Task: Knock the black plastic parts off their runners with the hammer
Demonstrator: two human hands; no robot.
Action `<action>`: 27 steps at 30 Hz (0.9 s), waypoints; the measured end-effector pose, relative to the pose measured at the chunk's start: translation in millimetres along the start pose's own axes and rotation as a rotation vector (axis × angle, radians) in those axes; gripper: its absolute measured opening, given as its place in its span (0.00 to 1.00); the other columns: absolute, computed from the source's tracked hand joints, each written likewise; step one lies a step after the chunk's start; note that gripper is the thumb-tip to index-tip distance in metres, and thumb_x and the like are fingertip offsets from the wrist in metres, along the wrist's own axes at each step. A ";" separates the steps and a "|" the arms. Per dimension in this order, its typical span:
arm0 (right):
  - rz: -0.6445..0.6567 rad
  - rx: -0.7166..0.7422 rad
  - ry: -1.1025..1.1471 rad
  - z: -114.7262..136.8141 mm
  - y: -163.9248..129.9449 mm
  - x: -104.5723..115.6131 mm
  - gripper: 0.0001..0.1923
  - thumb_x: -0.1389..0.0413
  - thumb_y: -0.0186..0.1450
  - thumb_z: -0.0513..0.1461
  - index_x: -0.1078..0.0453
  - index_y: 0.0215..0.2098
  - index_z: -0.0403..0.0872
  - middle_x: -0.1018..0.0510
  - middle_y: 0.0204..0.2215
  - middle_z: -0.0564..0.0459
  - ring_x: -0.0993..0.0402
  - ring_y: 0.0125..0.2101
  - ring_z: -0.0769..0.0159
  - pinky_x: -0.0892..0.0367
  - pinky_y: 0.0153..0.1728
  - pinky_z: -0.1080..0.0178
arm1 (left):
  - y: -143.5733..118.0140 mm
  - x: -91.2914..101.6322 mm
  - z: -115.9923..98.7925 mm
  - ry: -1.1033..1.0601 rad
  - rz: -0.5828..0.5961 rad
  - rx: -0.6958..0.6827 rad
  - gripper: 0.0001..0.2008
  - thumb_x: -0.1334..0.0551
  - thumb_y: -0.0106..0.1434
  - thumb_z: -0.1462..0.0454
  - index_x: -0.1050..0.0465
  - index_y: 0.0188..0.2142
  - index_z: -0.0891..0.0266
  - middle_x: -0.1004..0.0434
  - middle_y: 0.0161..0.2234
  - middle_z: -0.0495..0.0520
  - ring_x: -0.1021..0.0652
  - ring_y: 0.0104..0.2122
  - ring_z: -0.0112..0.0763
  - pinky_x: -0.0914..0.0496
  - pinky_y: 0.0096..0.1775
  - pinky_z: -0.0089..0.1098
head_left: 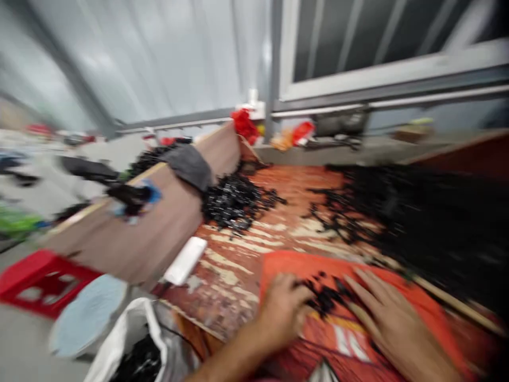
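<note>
Small black pieces (326, 301), loose lot, on an orange sheet (278, 261) between left hand (280, 307) and right hand (392, 315), on a stained tabletop (222, 270).
Handling: probably light, perhaps pliable and smooth enough to slip; individual pieces best pinched near one end, the cluster best gathered between both hands. Left fingers: curled inward beside the cluster; whether any piece is pinched, cannot tell. Right fingers: extended, slightly apart, at the cluster's other side, no grip evident. Obscured: outlines of single pieces, by blur; whatever lies beneath the palms; material unconfirmed. Dark heap (433, 228) at right merges into shadow; white sack (153, 313) at lower left, cut off by the bottom edge.
</note>
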State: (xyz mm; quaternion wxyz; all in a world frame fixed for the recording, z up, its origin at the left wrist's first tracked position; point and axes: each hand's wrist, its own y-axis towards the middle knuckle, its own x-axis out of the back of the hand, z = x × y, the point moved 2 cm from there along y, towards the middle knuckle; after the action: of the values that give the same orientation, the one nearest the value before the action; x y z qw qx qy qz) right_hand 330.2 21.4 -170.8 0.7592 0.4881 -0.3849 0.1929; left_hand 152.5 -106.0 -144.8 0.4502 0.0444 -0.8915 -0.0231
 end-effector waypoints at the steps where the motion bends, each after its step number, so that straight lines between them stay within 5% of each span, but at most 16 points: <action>1: 0.042 -0.015 -0.041 2.0 -10.3 8.8 0.18 0.52 0.73 0.43 0.30 0.57 0.52 0.30 0.58 0.41 0.32 0.56 0.47 0.33 0.53 0.42 | -0.9 -3.4 6.2 -0.013 -0.075 -0.033 0.06 0.39 0.64 0.67 0.23 0.38 0.58 0.26 0.42 0.58 0.27 0.44 0.40 0.29 0.46 0.41; 4: 0.302 -0.051 -0.066 21.3 -15.9 16.4 0.24 0.50 0.72 0.39 0.40 0.66 0.49 0.39 0.65 0.45 0.47 0.65 0.51 0.43 0.62 0.43 | -5.7 -8.7 19.5 -0.038 -0.111 -0.159 0.06 0.40 0.64 0.68 0.24 0.35 0.58 0.26 0.43 0.57 0.27 0.43 0.39 0.31 0.46 0.40; 7: 0.463 0.011 0.008 40.7 -8.0 16.5 0.26 0.47 0.71 0.39 0.41 0.67 0.54 0.42 0.67 0.53 0.52 0.67 0.54 0.50 0.64 0.42 | -15.4 -4.2 23.2 -0.064 -0.147 -0.200 0.08 0.42 0.66 0.68 0.25 0.38 0.57 0.28 0.46 0.57 0.27 0.47 0.39 0.31 0.48 0.39; 13: 0.362 -0.170 -0.031 20.7 -12.6 32.7 0.16 0.47 0.71 0.40 0.29 0.56 0.51 0.32 0.61 0.47 0.43 0.63 0.51 0.54 0.63 0.38 | -16.6 4.4 32.7 -0.044 -0.273 -0.032 0.06 0.42 0.67 0.67 0.26 0.39 0.60 0.27 0.37 0.55 0.25 0.39 0.35 0.29 0.43 0.34; 17: 0.275 -0.198 0.045 25.4 -4.4 35.6 0.12 0.48 0.71 0.35 0.25 0.49 0.48 0.25 0.52 0.44 0.34 0.53 0.54 0.44 0.58 0.47 | -0.9 2.0 39.5 0.042 -0.154 -0.065 0.11 0.45 0.68 0.68 0.23 0.42 0.60 0.26 0.34 0.55 0.25 0.36 0.35 0.29 0.40 0.33; 21: 0.362 -0.122 0.112 54.9 20.2 18.1 0.11 0.47 0.70 0.33 0.24 0.45 0.50 0.22 0.34 0.50 0.32 0.41 0.60 0.44 0.54 0.53 | 8.9 3.1 36.9 0.096 0.001 -0.090 0.13 0.46 0.68 0.68 0.22 0.41 0.60 0.27 0.33 0.55 0.25 0.35 0.35 0.29 0.40 0.33; 27: 0.568 -0.021 0.018 70.4 43.8 -3.0 0.08 0.45 0.68 0.33 0.24 0.39 0.49 0.21 0.35 0.50 0.33 0.39 0.60 0.46 0.46 0.55 | 6.6 6.6 27.2 0.161 0.037 0.070 0.09 0.42 0.61 0.72 0.24 0.35 0.63 0.26 0.33 0.56 0.25 0.35 0.37 0.31 0.39 0.34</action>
State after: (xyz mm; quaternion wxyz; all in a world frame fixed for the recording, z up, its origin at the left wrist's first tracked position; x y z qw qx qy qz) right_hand 271.1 -21.3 -131.1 0.6832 0.3511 -0.5016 0.3979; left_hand 126.4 -100.1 -155.1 0.5191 0.0455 -0.8533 0.0197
